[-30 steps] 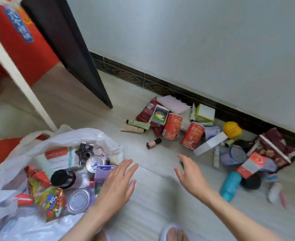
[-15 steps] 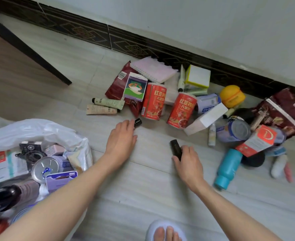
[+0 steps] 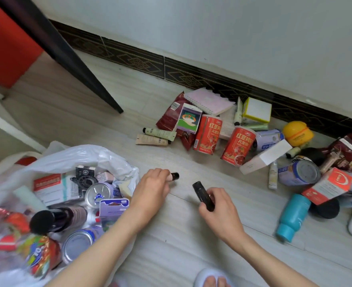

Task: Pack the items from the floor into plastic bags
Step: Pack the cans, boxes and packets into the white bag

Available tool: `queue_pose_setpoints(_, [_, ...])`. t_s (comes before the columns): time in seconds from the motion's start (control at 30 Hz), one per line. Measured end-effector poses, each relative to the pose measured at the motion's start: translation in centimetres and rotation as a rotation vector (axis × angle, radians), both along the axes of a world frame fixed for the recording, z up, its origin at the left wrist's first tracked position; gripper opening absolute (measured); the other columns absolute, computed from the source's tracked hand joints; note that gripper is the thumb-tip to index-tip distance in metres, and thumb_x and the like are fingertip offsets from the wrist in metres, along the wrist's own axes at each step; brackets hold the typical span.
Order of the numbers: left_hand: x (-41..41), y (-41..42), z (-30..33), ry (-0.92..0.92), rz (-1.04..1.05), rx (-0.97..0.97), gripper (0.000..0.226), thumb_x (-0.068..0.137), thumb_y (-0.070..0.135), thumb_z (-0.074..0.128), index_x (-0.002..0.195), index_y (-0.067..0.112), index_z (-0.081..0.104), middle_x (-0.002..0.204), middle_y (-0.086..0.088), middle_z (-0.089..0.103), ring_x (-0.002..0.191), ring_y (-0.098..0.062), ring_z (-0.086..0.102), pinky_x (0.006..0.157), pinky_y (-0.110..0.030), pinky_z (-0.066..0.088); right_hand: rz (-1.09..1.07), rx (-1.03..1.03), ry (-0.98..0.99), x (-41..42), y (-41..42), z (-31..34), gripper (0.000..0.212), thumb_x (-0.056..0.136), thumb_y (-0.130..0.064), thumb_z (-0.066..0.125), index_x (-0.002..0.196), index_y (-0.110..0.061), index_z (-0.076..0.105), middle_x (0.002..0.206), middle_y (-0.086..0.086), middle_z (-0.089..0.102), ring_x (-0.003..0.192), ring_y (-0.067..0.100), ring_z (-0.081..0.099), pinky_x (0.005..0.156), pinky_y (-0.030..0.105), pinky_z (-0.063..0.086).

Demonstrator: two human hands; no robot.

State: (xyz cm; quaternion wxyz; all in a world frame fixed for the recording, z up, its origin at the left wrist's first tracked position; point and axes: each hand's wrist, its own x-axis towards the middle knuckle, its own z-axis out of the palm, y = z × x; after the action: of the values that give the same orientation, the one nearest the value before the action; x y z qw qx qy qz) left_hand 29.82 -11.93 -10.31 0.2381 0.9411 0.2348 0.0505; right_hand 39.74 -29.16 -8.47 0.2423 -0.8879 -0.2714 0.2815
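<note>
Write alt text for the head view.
Two hands each hold a small item above the floor: the left hand a black-capped bottle, the right hand a black tube, between a filled white plastic bag and unpacked goods.

**One head view, tilted down at the floor**

A single wide-angle camera sits on the person's head, looking forward and steeply down. Both forearms enter from the bottom edge, close to the lens. The plastic bag (image 3: pixel 52 162) fills the lower left, the wall's dark baseboard (image 3: pixel 191 73) crosses the top, farther off. Straight lines bow toward the edges.
</note>
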Motion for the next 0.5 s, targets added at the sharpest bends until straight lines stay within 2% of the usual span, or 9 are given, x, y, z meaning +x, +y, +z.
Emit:
queue_pose_setpoints(0.07, [-1.7,1.6,2.2,-0.038,0.056,0.005,0.022,0.078,0.018,0.044,0.085,0.008,0.061,0.076,-0.007,0.061,0.069,-0.027,0.059,0.062,-0.028,0.04,0.05,0.039,0.019,-0.8,2.0,1.1,0.018,0.083,-0.024,0.056,0.099,-0.022,0.047,0.094,-0.007,0.045,0.091,0.012,0.043,0.073,0.022,0.029])
queue_pose_setpoints(0.13, [-3.5,3.3,4.7,-0.088,0.129,0.012,0.012,0.079,0.007,0.058,0.089,0.006,0.063,0.082,-0.009,0.062,0.075,-0.028,0.058,0.065,-0.031,0.046,0.097,0.088,0.016,-1.8,4.4,2.4,0.022,0.083,-0.024,0.056,0.104,-0.019,0.051,0.097,-0.007,0.045,0.094,0.012,0.043,0.076,0.022,0.03])
queue_pose_setpoints(0.17, [-4.5,4.1,5.8,-0.1,0.181,0.015,0.014,0.078,0.004,0.063,0.093,0.005,0.063,0.085,-0.008,0.062,0.079,-0.027,0.058,0.069,-0.033,0.046,0.12,0.117,0.015,-2.3,5.6,3.2,0.023,0.083,-0.024,0.055,0.106,-0.018,0.052,0.098,-0.006,0.046,0.095,0.012,0.044,0.077,0.022,0.03])
queue_pose_setpoints(0.23, [-7.2,5.8,7.9,-0.096,0.279,0.004,0.02,0.078,0.003,0.066,0.097,0.006,0.064,0.089,-0.007,0.063,0.083,-0.024,0.057,0.076,-0.029,0.042,0.191,0.162,0.022,-3.9,8.1,4.9,0.026,0.083,-0.025,0.055,0.107,-0.017,0.053,0.099,-0.005,0.048,0.097,0.013,0.046,0.079,0.023,0.033])
queue_pose_setpoints(0.3, [-10.4,7.2,8.8,-0.075,0.344,0.02,0.023,0.073,0.0,0.07,0.095,0.006,0.066,0.087,-0.009,0.064,0.081,-0.028,0.059,0.075,-0.025,0.039,0.303,0.172,0.025,-5.9,10.2,6.2,0.027,0.083,-0.028,0.055,0.108,-0.018,0.053,0.102,-0.003,0.05,0.097,0.015,0.048,0.08,0.025,0.037])
queue_pose_setpoints(0.4, [-14.6,8.8,9.1,0.01,0.452,-0.033,0.02,0.076,0.008,0.072,0.096,0.008,0.068,0.089,-0.007,0.059,0.081,-0.027,0.058,0.077,-0.032,0.043,0.493,0.151,0.05,-9.2,12.2,7.0,0.034,0.084,-0.031,0.054,0.115,-0.019,0.052,0.11,0.0,0.049,0.102,0.018,0.05,0.086,0.028,0.039])
queue_pose_setpoints(0.5, [-16.7,10.2,8.5,0.118,0.486,-0.056,0.02,0.079,0.018,0.07,0.098,0.01,0.067,0.098,-0.008,0.06,0.091,-0.026,0.058,0.078,-0.029,0.037,0.715,0.115,-0.024,-11.8,13.7,6.6,0.04,0.086,-0.031,0.053,0.122,-0.013,0.05,0.117,0.008,0.048,0.109,0.024,0.047,0.092,0.034,0.039])
